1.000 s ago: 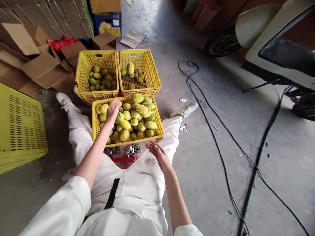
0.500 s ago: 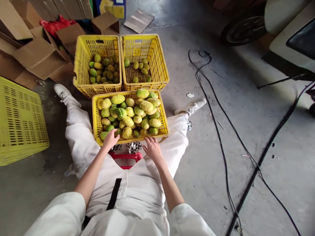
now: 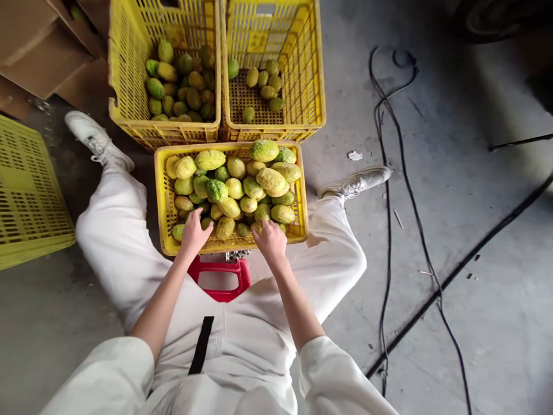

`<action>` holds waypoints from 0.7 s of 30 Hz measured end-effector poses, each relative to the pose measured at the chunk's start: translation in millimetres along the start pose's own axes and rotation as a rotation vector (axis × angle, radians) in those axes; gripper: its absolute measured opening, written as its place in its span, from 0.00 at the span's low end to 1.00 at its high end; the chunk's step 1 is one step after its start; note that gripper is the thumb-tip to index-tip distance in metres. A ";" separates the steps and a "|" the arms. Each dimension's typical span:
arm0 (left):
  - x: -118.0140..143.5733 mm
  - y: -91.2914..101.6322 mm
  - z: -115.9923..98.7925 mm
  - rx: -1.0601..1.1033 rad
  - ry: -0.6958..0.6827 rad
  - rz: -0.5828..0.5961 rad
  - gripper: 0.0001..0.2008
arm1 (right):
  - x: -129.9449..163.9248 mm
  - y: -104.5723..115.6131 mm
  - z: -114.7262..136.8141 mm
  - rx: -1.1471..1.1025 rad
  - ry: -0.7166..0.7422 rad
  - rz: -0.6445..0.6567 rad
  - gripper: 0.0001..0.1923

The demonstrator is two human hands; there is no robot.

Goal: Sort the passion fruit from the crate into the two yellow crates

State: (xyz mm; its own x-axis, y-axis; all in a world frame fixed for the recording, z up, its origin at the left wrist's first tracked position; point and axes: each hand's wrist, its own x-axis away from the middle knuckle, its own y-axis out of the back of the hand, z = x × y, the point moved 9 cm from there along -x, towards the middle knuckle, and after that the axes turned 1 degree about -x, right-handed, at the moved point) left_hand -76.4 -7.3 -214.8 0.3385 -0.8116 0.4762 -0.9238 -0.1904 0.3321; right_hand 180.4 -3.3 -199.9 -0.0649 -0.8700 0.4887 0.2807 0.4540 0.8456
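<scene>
A yellow crate (image 3: 161,196) heaped with green-yellow fruits (image 3: 242,185) stands between my spread legs. My left hand (image 3: 194,231) lies with fingers apart on the fruits at the crate's near left corner. At the near edge a little to the right, my right hand (image 3: 270,238) has its fingers curled down among the fruits; whether it grips one is hidden. Behind this crate stand two more yellow crates: the left one (image 3: 125,92) is partly filled with smaller fruits, and the right one (image 3: 311,69) holds only several.
I sit on a red stool (image 3: 222,281) in white trousers, shoes (image 3: 93,139) out to both sides. An upturned yellow crate (image 3: 30,196) lies at the left and cardboard boxes (image 3: 38,52) at the back left. Black cables (image 3: 387,173) cross the concrete floor on the right.
My view has tilted down and closer to the crates. My left hand came back from the far fruits to the near edge, and my right hand moved forward from my thigh onto the fruits.
</scene>
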 end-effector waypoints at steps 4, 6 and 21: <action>-15.3 -17.3 -48.9 -0.305 -0.326 0.032 0.30 | -29.3 -1.0 7.0 -0.090 -0.108 -0.201 0.27; -24.8 -31.0 -61.9 -0.459 -0.457 0.091 0.32 | -39.7 -7.6 7.9 -0.150 -0.169 -0.248 0.33; -56.7 -44.6 -66.7 -0.472 -0.659 0.274 0.33 | -52.3 -21.0 4.7 -0.278 -0.218 -0.276 0.32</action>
State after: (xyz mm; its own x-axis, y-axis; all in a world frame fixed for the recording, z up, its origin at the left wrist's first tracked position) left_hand -42.4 84.1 -202.3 -0.1946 -0.9786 0.0670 -0.7373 0.1910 0.6480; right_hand 173.3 33.6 -242.2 -0.3654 -0.8770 0.3121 0.4691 0.1161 0.8755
